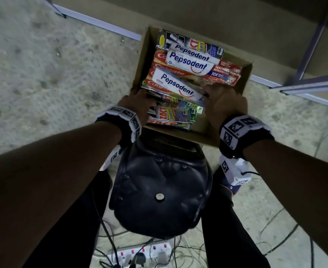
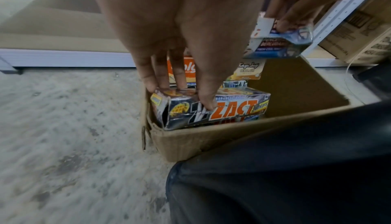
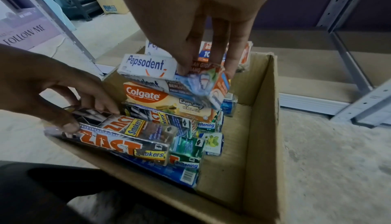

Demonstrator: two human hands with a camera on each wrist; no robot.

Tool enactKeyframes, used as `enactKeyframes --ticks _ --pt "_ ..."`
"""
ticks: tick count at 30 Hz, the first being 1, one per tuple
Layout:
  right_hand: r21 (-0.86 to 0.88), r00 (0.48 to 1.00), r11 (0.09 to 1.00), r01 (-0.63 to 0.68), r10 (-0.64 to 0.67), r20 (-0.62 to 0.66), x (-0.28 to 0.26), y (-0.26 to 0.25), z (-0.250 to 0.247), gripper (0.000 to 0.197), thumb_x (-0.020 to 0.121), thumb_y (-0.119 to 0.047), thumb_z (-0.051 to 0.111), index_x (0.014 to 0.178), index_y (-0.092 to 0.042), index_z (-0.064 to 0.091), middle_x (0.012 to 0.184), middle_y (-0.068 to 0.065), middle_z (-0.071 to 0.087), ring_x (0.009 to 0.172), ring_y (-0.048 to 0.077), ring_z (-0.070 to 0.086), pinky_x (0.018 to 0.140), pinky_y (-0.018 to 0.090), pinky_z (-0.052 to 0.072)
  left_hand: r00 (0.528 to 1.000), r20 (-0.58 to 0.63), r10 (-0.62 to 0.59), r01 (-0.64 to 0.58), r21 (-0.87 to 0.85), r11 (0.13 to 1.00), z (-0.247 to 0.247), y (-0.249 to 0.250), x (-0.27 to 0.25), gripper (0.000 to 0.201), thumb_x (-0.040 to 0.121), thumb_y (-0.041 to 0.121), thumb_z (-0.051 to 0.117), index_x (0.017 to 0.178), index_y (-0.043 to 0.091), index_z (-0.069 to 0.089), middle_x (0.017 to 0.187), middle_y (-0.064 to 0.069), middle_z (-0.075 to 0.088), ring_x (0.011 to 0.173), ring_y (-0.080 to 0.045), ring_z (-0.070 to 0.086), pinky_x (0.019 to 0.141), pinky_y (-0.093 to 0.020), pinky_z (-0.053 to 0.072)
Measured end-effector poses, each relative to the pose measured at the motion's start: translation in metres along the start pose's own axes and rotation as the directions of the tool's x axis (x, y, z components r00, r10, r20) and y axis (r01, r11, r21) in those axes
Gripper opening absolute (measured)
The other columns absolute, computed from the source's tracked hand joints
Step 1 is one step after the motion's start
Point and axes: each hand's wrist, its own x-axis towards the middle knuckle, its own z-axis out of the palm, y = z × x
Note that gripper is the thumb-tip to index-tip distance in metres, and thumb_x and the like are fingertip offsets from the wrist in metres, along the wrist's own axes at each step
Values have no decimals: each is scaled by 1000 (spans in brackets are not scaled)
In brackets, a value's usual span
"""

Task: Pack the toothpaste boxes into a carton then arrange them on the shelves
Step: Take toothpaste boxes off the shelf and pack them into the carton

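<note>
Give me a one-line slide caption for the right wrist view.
Both hands in the carton: right hand pinching a Pepsodent box, left hand gripping a Zact box.

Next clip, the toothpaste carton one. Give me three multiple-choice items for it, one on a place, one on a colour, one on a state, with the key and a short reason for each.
1. Where are the toothpaste boxes?
A. in the carton
B. on the shelf
C. on the floor

2. What colour is the lettering on the Zact box?
A. green
B. orange
C. white

3. What is the right hand doing?
A. hanging idle
B. resting on the carton's rim
C. pinching the end of a Pepsodent box

Key: 1 A, the boxes lie stacked between the cardboard walls. 2 B, the left wrist view shows orange letters under the left hand. 3 C, its fingers close on the box's end.
</note>
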Motion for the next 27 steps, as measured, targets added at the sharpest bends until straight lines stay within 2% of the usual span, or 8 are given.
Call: enactKeyframes --ticks 3,9,12,15,18,22,24,27 --pt "18 996 998 -68 66 67 -20 0 -8 26 98 -39 50 118 -34 66 111 5 69 96 34 65 70 34 42 1000 -7 -22 22 31 999 -12 3 -26 58 87 29 64 143 34 46 143 -13 35 127 -40 40 101 -50 42" --pt "215 955 936 -278 245 167 -65 6 -19 25 92 -41 60 115 -37 69 118 1 68 104 32 64 83 35 48 997 -40 -71 72 38 997 -34 10 -63 54 84 34 66 135 30 49 129 -15 42 108 -41 48 86 -49 45" --pt "304 945 899 -317 271 184 -80 8 -23 25 89 -38 62 112 -36 71 112 0 70 99 30 66 75 29 48 987 -1 -160 160 -36 987 -41 13 -73 54 84 37 68 134 27 51 119 -17 44 105 -43 50 82 -47 47" --pt "443 925 812 -379 321 203 -87 10 -24 24 86 -34 65 108 -34 74 103 -3 74 92 23 69 68 20 42 973 73 -221 228 -113 967 -43 15 -75 46 87 43 64 128 22 57 122 -18 49 106 -42 53 88 -45 48" --pt "551 885 694 -464 394 248 -85 12 -20 25 79 -31 69 104 -31 76 98 -4 75 91 18 70 71 19 49 960 113 -255 277 -259 925 -41 17 -73 42 93 42 61 123 14 60 128 -12 59 115 -35 54 99 -42 41" --pt "696 806 417 -585 391 444 -77 8 -6 2 80 -27 74 81 -28 75 101 8 75 94 30 71 81 48 60 927 169 -334 371 -536 758 -37 23 -68 49 87 45 69 121 10 63 121 -9 64 110 -32 61 94 -39 48" --pt "707 788 359 -609 372 490 -74 6 4 17 83 -23 73 68 -32 71 98 11 75 90 34 72 77 53 60 915 215 -340 397 -623 674 -33 28 -63 46 89 45 67 124 15 65 117 -8 67 106 -31 63 90 -37 51" --pt "724 727 207 -658 424 539 -67 5 18 31 79 -16 79 54 -34 72 87 6 77 81 31 73 69 54 60 902 309 -302 418 -799 432 -26 34 -57 39 91 32 69 125 14 64 119 -26 63 100 -41 63 93 -46 52"
